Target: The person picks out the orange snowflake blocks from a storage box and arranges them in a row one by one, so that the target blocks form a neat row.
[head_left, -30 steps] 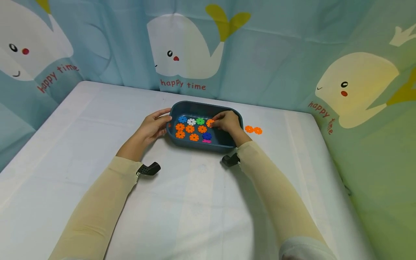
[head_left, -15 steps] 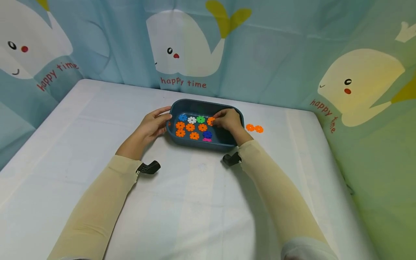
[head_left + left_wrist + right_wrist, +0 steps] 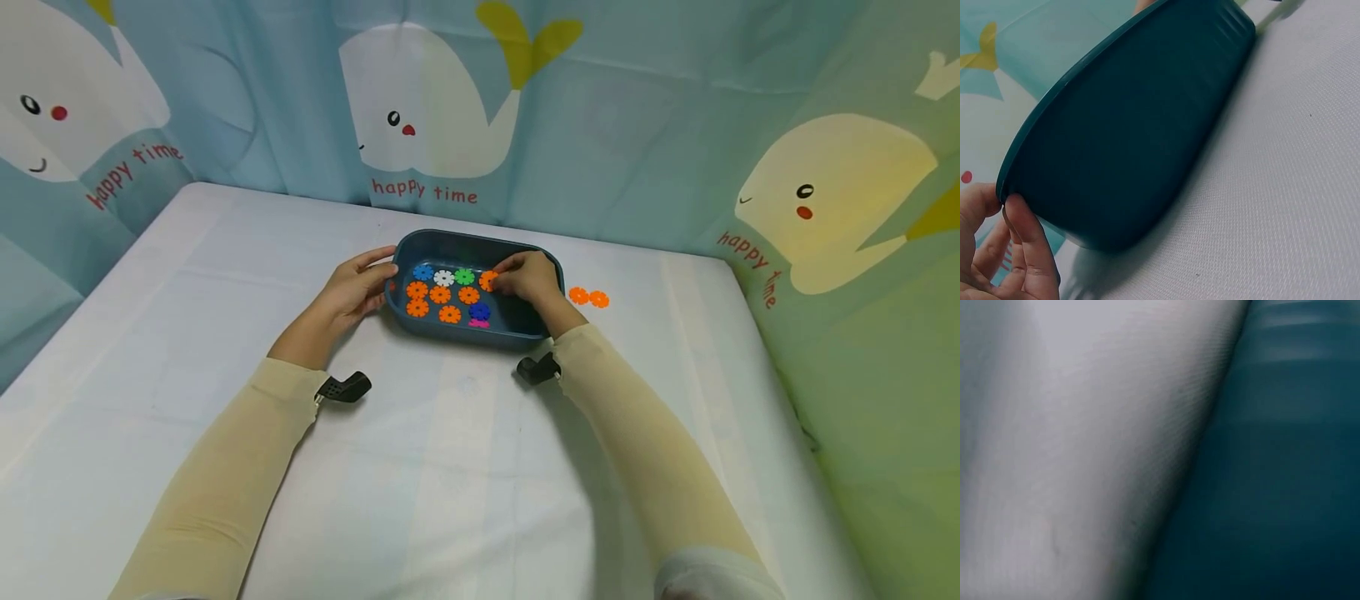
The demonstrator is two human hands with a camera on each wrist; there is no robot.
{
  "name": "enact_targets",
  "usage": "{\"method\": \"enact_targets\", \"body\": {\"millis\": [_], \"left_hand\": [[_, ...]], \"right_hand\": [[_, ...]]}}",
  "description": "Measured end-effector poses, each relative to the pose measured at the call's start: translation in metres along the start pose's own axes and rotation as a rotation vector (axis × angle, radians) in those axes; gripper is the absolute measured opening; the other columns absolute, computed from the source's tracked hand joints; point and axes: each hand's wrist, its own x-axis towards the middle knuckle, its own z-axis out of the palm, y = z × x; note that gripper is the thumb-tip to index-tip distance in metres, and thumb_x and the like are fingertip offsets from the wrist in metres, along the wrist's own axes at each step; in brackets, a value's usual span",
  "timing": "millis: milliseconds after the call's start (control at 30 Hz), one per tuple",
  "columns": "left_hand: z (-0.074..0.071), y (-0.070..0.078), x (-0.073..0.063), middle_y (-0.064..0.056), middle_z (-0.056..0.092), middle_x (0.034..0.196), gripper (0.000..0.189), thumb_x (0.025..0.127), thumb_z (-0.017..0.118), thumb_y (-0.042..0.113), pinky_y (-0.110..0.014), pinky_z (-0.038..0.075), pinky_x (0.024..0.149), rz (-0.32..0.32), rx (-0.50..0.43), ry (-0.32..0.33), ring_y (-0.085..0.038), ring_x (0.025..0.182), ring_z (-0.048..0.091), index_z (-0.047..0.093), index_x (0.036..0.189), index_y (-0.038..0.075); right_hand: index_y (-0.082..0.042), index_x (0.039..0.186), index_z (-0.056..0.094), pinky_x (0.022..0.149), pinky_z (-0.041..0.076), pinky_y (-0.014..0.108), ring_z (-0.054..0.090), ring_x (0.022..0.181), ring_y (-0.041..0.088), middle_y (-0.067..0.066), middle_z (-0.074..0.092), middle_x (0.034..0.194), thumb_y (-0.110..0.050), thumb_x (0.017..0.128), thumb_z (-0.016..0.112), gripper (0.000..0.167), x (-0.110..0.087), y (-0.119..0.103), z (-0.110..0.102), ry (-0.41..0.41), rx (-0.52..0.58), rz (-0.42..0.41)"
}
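Observation:
A dark blue-green plastic tub (image 3: 480,336) stands near the back of the table, holding several flat snowflake discs. My left hand (image 3: 351,287) grips its left end; in the left wrist view the thumb and fingers pinch the rim. My right hand (image 3: 531,279) reaches over the tub's right side and pinches an orange snowflake disc (image 3: 488,281) inside. Beside that disc lie a green disc (image 3: 464,276), a white disc (image 3: 444,277) and a light blue disc (image 3: 423,272). Several more orange discs lie in front, near a dark blue disc (image 3: 479,311) and a pink disc (image 3: 478,323). The right wrist view shows only tub wall and cloth.
Two orange discs (image 3: 588,297) lie side by side on the white tablecloth (image 3: 450,467), right of the tub. A whale-print curtain (image 3: 637,150) hangs directly behind the table and along its sides. Black wrist cameras (image 3: 345,387) jut from both sleeves.
Both hands keep their places at the tub, and the discs lie as before. Only the head view has shifted slightly.

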Motion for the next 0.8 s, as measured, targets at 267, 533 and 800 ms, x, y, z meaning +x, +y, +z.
{"method": "enact_targets", "body": {"millis": [267,533,800], "left_hand": [[-0.0003,0.0001,-0.0006,-0.003,0.062,0.108,0.052,0.097,0.063,0.014,-0.017,0.05,0.056,0.002,0.0,-0.003,-0.007,0.07,0.062,0.048,0.146,0.017],[0.0003,-0.0005,-0.0011,-0.004,0.061,0.11,0.051,0.097,0.063,0.014,-0.017,0.05,0.057,0.004,0.011,0.005,-0.007,0.071,0.062,0.048,0.146,0.017],[0.0007,0.0002,-0.0019,-0.003,0.062,0.108,0.051,0.097,0.064,0.015,-0.017,0.049,0.055,0.007,0.021,0.005,-0.007,0.069,0.061,0.048,0.146,0.018]], "right_hand": [[-0.002,0.109,0.073,0.081,0.058,0.031,0.07,0.08,0.016,0.016,0.073,0.107,-0.01,0.086,0.075,0.024,-0.0004,0.0002,-0.0017,-0.021,0.001,-0.008],[0.0,0.112,0.072,0.083,0.058,0.032,0.072,0.091,0.024,0.019,0.071,0.111,-0.006,0.088,0.073,0.025,-0.0014,-0.001,-0.0045,-0.072,-0.002,-0.028],[0.002,0.111,0.071,0.084,0.058,0.032,0.07,0.085,0.02,0.02,0.07,0.112,-0.004,0.088,0.072,0.024,-0.001,-0.0002,-0.0075,-0.091,0.0,-0.037]]}}
